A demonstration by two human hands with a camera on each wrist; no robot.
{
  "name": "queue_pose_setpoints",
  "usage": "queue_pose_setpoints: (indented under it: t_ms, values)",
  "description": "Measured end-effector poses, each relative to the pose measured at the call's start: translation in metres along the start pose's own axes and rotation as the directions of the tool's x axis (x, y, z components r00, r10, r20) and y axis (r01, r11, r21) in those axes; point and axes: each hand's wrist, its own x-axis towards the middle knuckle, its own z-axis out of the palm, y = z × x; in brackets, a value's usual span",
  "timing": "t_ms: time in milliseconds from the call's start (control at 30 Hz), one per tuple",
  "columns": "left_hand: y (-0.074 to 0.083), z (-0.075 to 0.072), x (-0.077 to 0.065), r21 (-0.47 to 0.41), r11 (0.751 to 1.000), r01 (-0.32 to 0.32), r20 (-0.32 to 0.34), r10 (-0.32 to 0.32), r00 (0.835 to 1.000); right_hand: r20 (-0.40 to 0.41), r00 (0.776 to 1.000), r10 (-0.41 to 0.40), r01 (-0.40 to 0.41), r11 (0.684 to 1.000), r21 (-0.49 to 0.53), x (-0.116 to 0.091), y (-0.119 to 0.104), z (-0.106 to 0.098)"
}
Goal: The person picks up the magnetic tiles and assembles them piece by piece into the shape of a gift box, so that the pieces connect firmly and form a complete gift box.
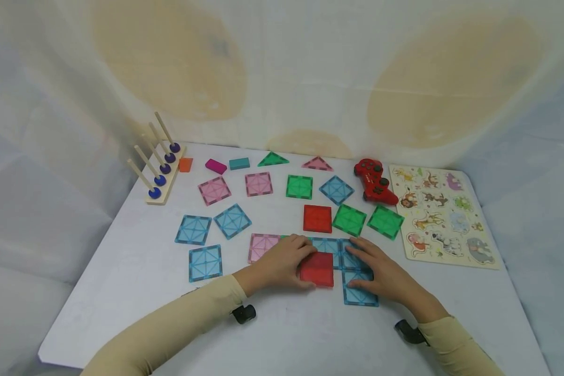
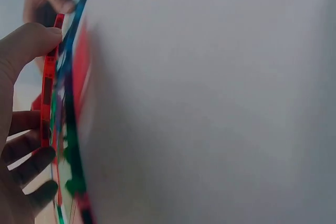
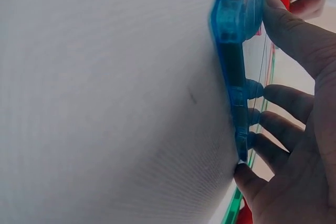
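Observation:
In the head view, my left hand [image 1: 283, 262] grips a red square magnetic tile [image 1: 317, 269] by its edges, thumb at one side and fingers at the other. The left wrist view shows this red tile [image 2: 48, 85] edge-on, raised a little over the table. My right hand [image 1: 384, 271] lies with spread fingers on the blue tiles, touching the corner one and the lower blue tile [image 1: 360, 295]. These join another blue tile [image 1: 326, 245] in a row with a pink tile [image 1: 262, 245]; a green tile between them is mostly hidden behind my left hand.
Loose blue tiles [image 1: 204, 262] lie to the left. Behind the row are a second red tile [image 1: 317, 218], green tiles [image 1: 350, 220] and pink tiles [image 1: 259, 184]. A red game controller [image 1: 374, 181], an animal puzzle board [image 1: 444, 214] and a wooden peg stand [image 1: 171, 180] flank them.

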Motion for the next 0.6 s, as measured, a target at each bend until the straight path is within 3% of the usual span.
queue_pose_setpoints:
  t_ms: [233,433,600]
  values:
    - [0.016,0.013,0.001,0.085,0.994,-0.064,0.012,0.063,0.998,-0.005,1.000,-0.005,0.005,1.000,0.016,0.001,0.001,0.001]
    - [0.022,0.020,0.002,0.143,0.988,-0.062,0.014,0.061,0.998,-0.008,1.000,-0.012,0.012,1.000,0.024,0.000,0.001,0.001]
    - [0.026,0.026,0.001,0.168,0.981,-0.097,0.006,0.097,0.995,-0.012,1.000,-0.019,0.019,0.999,0.031,0.000,0.000,0.000]
